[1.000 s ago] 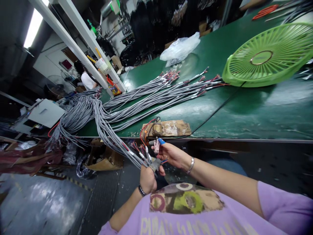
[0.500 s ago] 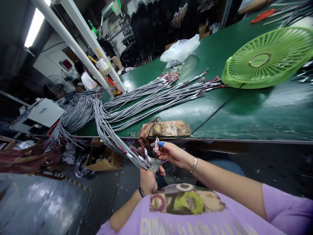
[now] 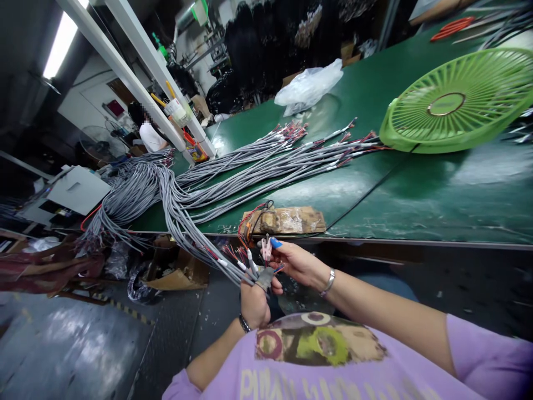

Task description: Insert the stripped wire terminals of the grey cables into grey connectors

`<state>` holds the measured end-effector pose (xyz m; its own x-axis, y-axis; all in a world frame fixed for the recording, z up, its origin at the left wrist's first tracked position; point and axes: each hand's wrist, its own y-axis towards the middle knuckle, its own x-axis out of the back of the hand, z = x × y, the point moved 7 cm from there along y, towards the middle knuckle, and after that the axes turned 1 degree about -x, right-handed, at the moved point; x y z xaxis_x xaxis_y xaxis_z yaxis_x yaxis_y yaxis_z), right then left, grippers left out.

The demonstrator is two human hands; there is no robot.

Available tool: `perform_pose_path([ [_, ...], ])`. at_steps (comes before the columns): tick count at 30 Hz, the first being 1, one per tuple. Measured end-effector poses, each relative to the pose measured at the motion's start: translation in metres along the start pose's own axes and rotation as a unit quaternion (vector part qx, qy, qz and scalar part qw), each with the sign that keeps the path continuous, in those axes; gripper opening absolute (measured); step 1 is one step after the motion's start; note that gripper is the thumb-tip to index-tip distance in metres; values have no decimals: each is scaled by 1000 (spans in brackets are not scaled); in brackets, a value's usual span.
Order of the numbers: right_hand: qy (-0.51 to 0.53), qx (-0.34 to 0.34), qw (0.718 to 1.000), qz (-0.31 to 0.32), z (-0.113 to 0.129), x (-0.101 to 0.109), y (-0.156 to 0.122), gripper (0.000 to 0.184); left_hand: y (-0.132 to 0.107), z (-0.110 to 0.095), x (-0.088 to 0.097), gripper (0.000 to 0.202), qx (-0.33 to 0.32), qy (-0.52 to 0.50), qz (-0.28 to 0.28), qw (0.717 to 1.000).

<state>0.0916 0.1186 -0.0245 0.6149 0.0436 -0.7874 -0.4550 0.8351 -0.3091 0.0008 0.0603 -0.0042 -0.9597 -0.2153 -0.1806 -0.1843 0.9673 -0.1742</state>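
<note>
My left hand (image 3: 255, 304) is closed round several grey cables (image 3: 225, 264), just below the bench edge. A grey covering (image 3: 265, 278) wraps its thumb. Stripped ends with thin red, black and white wires fan out above that hand. My right hand (image 3: 298, 264), with blue tape on a fingertip, pinches a small pale pink clip-like piece (image 3: 266, 250) close above the wire ends. Thin wires show under the piece; whether they are fixed to it I cannot tell. Some of the right fingers are hidden behind it.
A worn wooden block (image 3: 291, 220) with red and black wires sits at the edge of the green bench (image 3: 416, 205). More grey cables (image 3: 233, 183) lie across it. A green fan (image 3: 445, 105) and a plastic bag (image 3: 308, 89) are farther back. A person (image 3: 150, 138) is at far left.
The pale pink piece has turned slightly in my right hand and now looks forked. My left hand has shifted a little to the right, still on the cables.
</note>
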Motion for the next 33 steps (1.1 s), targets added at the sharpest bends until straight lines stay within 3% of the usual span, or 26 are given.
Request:
perform_pose_path([
  [23,19,-7,999,-29,-6,3,0,17,1,8,6,28,1,13,-9,1000],
  [30,20,-73,997,18,-12,-1,-4,37,-9,2,14,28,-3,3,-6,1000],
  [33,0,-48,999,25,-8,-4,-4,25,-9,-1,16,29,-10,13,-16,1000],
])
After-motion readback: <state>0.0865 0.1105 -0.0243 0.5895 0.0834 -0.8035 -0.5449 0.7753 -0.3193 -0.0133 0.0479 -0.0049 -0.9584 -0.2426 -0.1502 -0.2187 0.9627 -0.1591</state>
